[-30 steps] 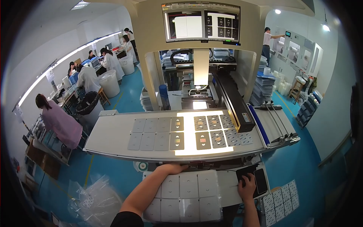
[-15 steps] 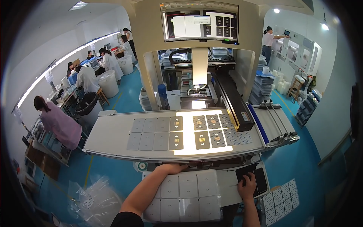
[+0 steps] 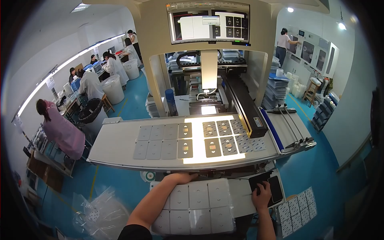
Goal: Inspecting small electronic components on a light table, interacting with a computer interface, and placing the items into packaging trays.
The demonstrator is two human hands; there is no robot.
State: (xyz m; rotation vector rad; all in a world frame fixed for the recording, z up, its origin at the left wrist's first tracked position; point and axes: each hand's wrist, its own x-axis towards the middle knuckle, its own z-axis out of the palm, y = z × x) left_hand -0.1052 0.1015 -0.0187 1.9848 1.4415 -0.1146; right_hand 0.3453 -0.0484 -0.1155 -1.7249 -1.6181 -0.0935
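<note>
My left hand (image 3: 183, 178) reaches to the front edge of the machine bed, its fingertips hidden beneath the edge. Under that forearm lies a stack of grey-white card sheets (image 3: 199, 197) in clear plastic. My right hand (image 3: 261, 195) rests on a black pad (image 3: 258, 181) with its fingers curled; whatever is beneath them is hidden by the hand. Just right of it lies a black phone-like slab (image 3: 275, 189). On the bed ahead, two rows of cards sit in a line: plain grey ones (image 3: 153, 149) at left, patterned ones (image 3: 212, 147) under the bright light.
A black gantry arm (image 3: 250, 108) crosses the bed's right part, below a monitor (image 3: 208, 24). Clear plastic bags (image 3: 100, 214) lie at lower left. A patterned card sheet (image 3: 297, 212) is at lower right. Several people work along benches at left; one person (image 3: 283, 46) stands by cabinets at right.
My hands stay in place. The view shifts very slightly. The person at far right has drawn the outstretched arm in, and the cabinet windows look darker. The lit cards' grid marks look more orange.
</note>
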